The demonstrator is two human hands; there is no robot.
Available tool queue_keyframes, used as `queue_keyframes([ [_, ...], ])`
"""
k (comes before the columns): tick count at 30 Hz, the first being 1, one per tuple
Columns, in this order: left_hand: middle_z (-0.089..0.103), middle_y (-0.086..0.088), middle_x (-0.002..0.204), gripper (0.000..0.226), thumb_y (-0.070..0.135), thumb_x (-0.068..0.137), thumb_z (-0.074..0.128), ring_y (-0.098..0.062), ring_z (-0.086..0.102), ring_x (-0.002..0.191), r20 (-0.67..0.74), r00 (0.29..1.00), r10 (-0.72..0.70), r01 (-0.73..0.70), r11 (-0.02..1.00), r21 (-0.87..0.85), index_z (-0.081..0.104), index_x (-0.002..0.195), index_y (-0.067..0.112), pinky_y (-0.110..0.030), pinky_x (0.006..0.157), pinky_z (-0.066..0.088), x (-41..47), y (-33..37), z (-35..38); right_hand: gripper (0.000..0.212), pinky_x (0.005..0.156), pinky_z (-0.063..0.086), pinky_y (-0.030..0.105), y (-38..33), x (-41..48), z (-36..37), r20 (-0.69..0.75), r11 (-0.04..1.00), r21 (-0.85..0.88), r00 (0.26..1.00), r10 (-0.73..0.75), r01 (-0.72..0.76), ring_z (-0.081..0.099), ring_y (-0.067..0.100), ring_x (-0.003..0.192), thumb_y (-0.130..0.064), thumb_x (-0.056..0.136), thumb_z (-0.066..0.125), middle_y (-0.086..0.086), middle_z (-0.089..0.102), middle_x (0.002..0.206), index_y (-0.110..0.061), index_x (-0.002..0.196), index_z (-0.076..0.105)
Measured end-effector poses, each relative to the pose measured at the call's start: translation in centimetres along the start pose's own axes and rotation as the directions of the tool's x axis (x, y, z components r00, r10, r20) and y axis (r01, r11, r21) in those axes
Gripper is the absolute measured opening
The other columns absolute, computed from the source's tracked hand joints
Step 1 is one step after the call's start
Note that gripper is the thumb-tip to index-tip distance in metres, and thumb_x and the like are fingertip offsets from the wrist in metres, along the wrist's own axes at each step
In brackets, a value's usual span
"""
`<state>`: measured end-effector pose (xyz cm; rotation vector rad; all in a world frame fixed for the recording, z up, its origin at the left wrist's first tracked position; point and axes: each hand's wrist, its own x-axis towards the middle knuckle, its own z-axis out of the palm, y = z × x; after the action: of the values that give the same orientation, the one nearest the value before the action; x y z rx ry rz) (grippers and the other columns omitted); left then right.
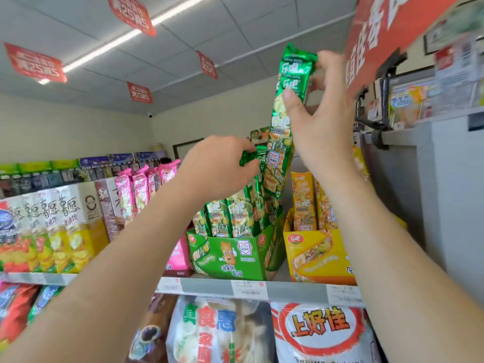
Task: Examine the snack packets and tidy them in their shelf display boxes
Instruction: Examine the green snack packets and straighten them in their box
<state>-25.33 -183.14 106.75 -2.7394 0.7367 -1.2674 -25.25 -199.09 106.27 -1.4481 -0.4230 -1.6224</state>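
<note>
Evidently mid-check: the right hand pinches a green packet held high, while the left hand grips a second packet by its top. Next, I'd say, it needs slotting upright into the green box.

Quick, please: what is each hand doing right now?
Left hand: pinches the lower green packet.
Right hand: holds the raised green packet.

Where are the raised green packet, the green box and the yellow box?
raised green packet (279, 138): head view, its printed middle.
green box (227, 255): head view, front panel.
yellow box (311, 255): head view, front panel.
</note>
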Motion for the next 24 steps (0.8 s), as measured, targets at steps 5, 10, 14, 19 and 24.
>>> queue_keyframes([
  [5, 0.066, -0.002, 0.093, 0.017, 0.027, 0.086, 0.063, -0.025, 0.059, 0.090, -0.144, 0.989, 0.020, -0.043, 0.986, -0.160, 0.070, 0.100, 0.020, -0.034, 0.074, 0.047, -0.7, -0.7, 0.3, 0.033, 0.076, 0.047, 0.033, 1.6, -0.1, 1.5, 0.125, 0.992, -0.037, 0.984, 0.125, -0.121, 0.062, 0.013, 0.083, -0.020, 0.083, 0.069, -0.011, 0.065, 0.092, -0.016, 0.113, 0.057],
  [10, 0.061, -0.004, 0.103, 0.012, 0.020, 0.085, 0.066, -0.024, 0.051, 0.104, -0.126, 0.990, 0.065, -0.089, 0.976, -0.199, 0.063, 0.091, 0.011, -0.025, 0.082, 0.032, -0.2, -1.1, 0.8, 0.029, 0.070, 0.050, 0.036, 2.3, -0.9, 2.7, 0.283, 0.975, -0.134, 0.936, 0.208, -0.176, 0.063, 0.022, 0.078, -0.026, 0.080, 0.073, -0.001, 0.067, 0.083, -0.020, 0.105, 0.059],
  [14, 0.057, -0.014, 0.133, 0.013, 0.019, 0.084, 0.063, -0.027, 0.050, 0.125, -0.067, 0.993, 0.095, -0.107, 0.971, -0.215, 0.055, 0.090, 0.010, -0.024, 0.103, 0.029, 0.5, -1.1, 0.8, 0.024, 0.071, 0.053, 0.041, 2.8, -1.8, 3.0, 0.442, 0.943, -0.211, 0.835, 0.326, -0.257, 0.064, 0.023, 0.077, -0.035, 0.084, 0.073, 0.004, 0.068, 0.084, -0.014, 0.095, 0.070],
  [19, 0.064, -0.001, 0.077, 0.020, 0.032, 0.090, 0.056, -0.022, 0.054, 0.062, -0.026, 0.999, 0.029, -0.033, 0.982, -0.184, 0.046, 0.102, 0.020, -0.035, 0.062, 0.042, 0.5, -1.1, 1.3, 0.055, 0.077, 0.049, 0.037, 2.9, -2.1, 2.5, 0.490, 0.899, -0.241, 0.754, 0.438, -0.366, 0.064, 0.021, 0.070, -0.045, 0.100, 0.045, 0.006, 0.069, 0.071, 0.000, 0.082, 0.073],
  [24, 0.070, -0.002, 0.075, 0.038, 0.028, 0.089, 0.053, -0.002, 0.046, 0.049, -0.079, 0.993, 0.091, -0.102, 0.984, -0.149, 0.063, 0.126, 0.029, -0.029, 0.061, 0.048, 0.5, -1.3, 1.3, 0.025, 0.094, 0.048, 0.035, 3.5, -1.0, 2.4, 0.425, 0.906, -0.196, 0.800, 0.423, -0.375, 0.063, 0.007, 0.100, -0.025, 0.096, 0.058, -0.007, 0.069, 0.104, -0.016, 0.117, 0.067],
])
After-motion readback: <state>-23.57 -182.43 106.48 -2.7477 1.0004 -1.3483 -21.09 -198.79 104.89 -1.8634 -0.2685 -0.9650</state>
